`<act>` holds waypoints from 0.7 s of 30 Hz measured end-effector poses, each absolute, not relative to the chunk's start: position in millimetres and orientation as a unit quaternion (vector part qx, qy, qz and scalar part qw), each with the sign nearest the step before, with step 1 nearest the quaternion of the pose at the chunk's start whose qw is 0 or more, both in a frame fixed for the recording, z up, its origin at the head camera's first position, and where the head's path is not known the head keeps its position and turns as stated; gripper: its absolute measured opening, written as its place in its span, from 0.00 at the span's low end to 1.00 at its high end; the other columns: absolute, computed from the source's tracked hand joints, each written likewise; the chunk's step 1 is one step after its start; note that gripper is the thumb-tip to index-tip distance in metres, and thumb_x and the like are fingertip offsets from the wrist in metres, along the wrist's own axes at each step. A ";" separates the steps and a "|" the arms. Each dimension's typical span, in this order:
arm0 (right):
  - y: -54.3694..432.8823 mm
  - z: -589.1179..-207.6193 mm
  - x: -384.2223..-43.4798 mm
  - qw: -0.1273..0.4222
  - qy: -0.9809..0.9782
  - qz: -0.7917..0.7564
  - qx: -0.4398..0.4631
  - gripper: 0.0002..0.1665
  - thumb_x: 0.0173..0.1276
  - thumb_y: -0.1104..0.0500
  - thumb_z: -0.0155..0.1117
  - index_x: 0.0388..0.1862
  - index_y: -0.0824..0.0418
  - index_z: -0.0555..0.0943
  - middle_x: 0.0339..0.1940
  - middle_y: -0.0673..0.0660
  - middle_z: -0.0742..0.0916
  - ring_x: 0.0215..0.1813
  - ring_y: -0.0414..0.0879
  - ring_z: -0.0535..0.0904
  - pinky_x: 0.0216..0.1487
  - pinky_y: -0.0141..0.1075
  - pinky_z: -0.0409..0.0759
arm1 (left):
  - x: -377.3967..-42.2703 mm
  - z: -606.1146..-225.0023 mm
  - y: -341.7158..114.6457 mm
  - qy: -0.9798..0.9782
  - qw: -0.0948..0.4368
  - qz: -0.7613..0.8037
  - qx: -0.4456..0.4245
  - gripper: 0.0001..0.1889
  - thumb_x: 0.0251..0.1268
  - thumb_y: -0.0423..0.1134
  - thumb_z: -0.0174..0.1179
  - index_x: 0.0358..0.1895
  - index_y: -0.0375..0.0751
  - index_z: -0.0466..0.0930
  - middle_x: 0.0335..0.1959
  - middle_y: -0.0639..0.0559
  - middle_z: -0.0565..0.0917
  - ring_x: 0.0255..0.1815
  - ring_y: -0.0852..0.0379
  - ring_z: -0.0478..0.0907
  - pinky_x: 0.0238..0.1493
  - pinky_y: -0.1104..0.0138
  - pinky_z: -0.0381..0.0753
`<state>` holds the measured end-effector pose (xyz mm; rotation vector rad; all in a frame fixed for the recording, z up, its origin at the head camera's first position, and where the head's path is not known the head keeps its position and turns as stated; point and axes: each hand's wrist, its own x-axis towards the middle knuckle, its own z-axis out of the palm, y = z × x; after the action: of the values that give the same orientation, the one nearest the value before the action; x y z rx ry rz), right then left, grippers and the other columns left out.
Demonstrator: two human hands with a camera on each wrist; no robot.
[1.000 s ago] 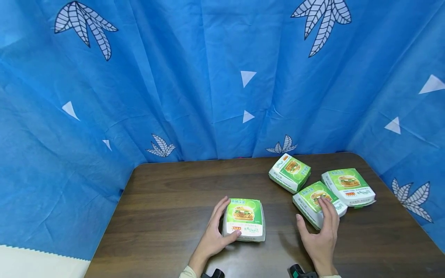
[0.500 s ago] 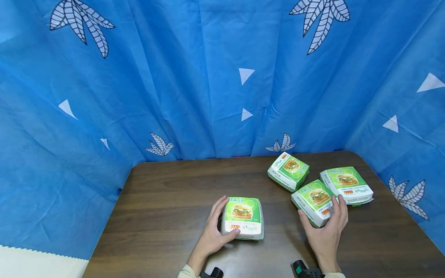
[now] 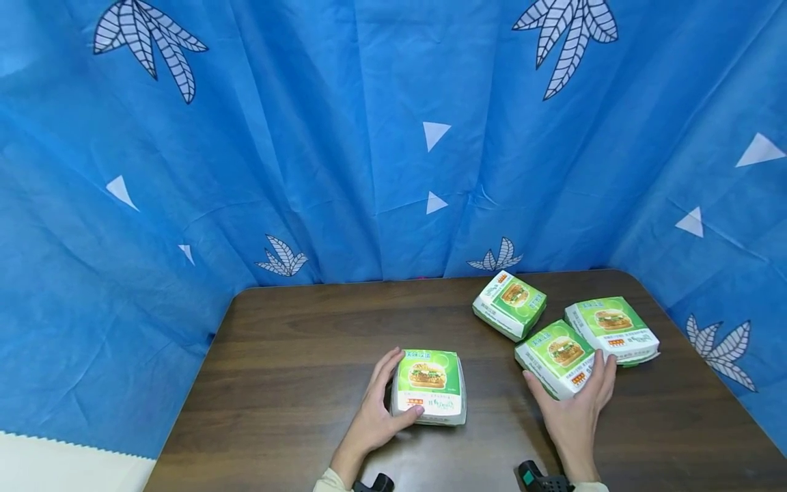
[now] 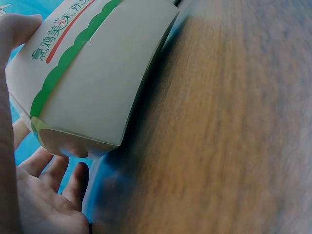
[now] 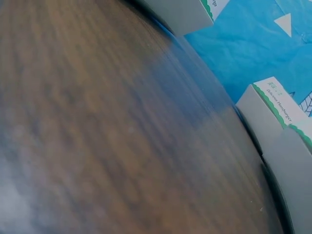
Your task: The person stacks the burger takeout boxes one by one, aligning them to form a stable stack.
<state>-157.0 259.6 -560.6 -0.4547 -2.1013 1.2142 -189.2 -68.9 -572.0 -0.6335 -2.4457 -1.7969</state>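
Care comes first

Left hand (image 3: 376, 415) holds the left burger box (image 3: 429, 383) on the brown table (image 3: 277, 403), its fingers along one side and its thumb by the near edge. Right hand (image 3: 574, 420) holds the middle burger box (image 3: 553, 355), thumb and fingers spread wide around a corner. I think a soft, even squeeze is best, so the card won't bend. Mind the right burger box (image 3: 613, 326), very close by. Some fingertips hide behind boxes. The right wrist view misses its hand and cuts boxes off.

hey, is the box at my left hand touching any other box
No, bare table shows between that box and the other three boxes.
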 end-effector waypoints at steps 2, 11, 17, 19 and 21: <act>260.2 -561.9 -156.7 0.324 -0.802 0.466 -0.185 0.74 0.49 0.60 0.84 0.86 0.51 0.45 0.87 0.58 0.42 0.85 0.56 0.35 0.81 0.64 0.39 | -189.8 -573.5 -68.6 -0.792 0.023 -0.574 -0.207 0.49 0.54 0.49 0.76 0.80 0.56 0.61 0.81 0.41 0.60 0.80 0.45 0.60 0.78 0.56 0.59; 264.0 -564.7 -157.4 0.307 -0.786 0.491 -0.218 0.73 0.51 0.60 0.83 0.87 0.49 0.45 0.87 0.57 0.41 0.85 0.56 0.34 0.80 0.63 0.43 | -191.6 -577.4 -68.2 -0.782 0.026 -0.586 -0.211 0.48 0.55 0.47 0.76 0.79 0.52 0.62 0.80 0.40 0.62 0.80 0.48 0.60 0.76 0.60 0.65; 262.9 -563.1 -159.1 0.297 -0.780 0.502 -0.227 0.74 0.51 0.59 0.84 0.87 0.48 0.44 0.87 0.55 0.41 0.85 0.54 0.34 0.81 0.62 0.42 | -191.9 -577.7 -69.6 -0.774 0.034 -0.596 -0.213 0.47 0.55 0.46 0.76 0.79 0.51 0.62 0.80 0.39 0.62 0.79 0.51 0.61 0.76 0.62 0.66; 263.2 -562.9 -160.6 0.294 -0.779 0.504 -0.230 0.74 0.51 0.59 0.84 0.87 0.47 0.44 0.87 0.53 0.41 0.86 0.53 0.34 0.81 0.61 0.42 | -192.7 -576.8 -69.8 -0.774 0.033 -0.596 -0.211 0.47 0.55 0.46 0.76 0.79 0.52 0.62 0.80 0.39 0.62 0.79 0.52 0.61 0.75 0.63 0.66; 263.9 -563.1 -162.2 0.294 -0.778 0.505 -0.231 0.75 0.51 0.59 0.84 0.87 0.47 0.43 0.87 0.53 0.41 0.86 0.53 0.34 0.81 0.61 0.42 | -193.5 -576.4 -69.9 -0.775 0.032 -0.595 -0.210 0.47 0.55 0.47 0.76 0.79 0.52 0.62 0.80 0.40 0.62 0.79 0.52 0.61 0.75 0.63 0.66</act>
<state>-162.2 263.9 -563.1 -0.6150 -2.0716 1.3455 -193.5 -69.9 -576.4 -0.6472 -2.3866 -1.8309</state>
